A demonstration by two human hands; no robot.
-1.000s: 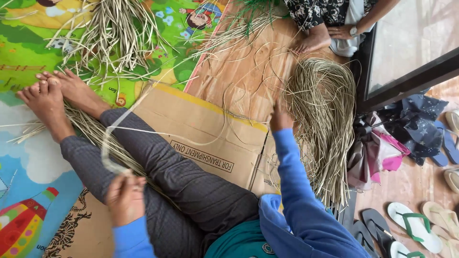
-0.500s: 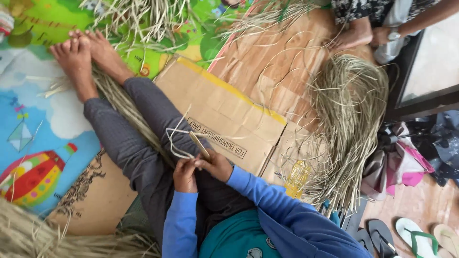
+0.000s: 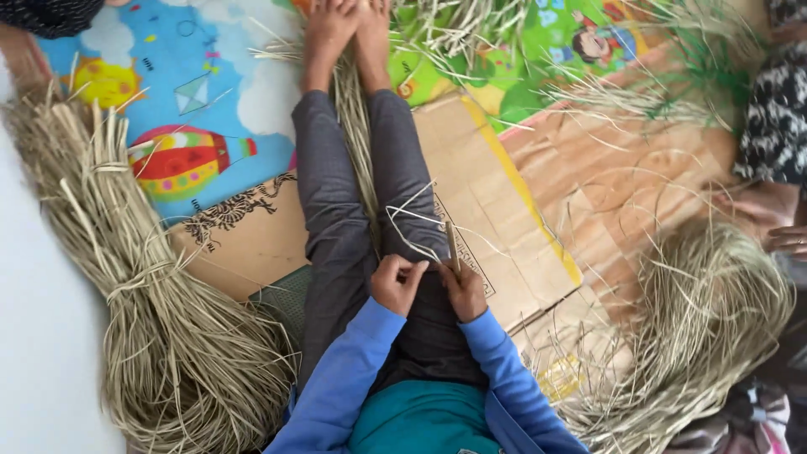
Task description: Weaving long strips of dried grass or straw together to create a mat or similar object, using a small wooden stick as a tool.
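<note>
I sit with my legs stretched out in grey trousers (image 3: 336, 202) over flattened cardboard (image 3: 504, 202). Both hands are together over my lap. My left hand (image 3: 395, 282) pinches thin pale straw strips (image 3: 412, 223) that loop upward from my fingers. My right hand (image 3: 462, 290) grips a flat tan stick-like strip (image 3: 452, 244) standing upright beside those loops. The hands nearly touch. More dried strips lie between my shins (image 3: 357, 126) toward my bare feet (image 3: 345, 25).
A large tied bundle of dried straw (image 3: 160, 336) lies at the left. Another loose pile (image 3: 706, 328) sits at the right on wooden floor. A colourful play mat (image 3: 193, 101) lies beyond. Another person's patterned clothing (image 3: 777, 126) and hand (image 3: 786, 240) are at the right edge.
My right hand left the straw pile at the right and joined the left hand over my lap. The view swung left, bringing the tied bundle into sight.
</note>
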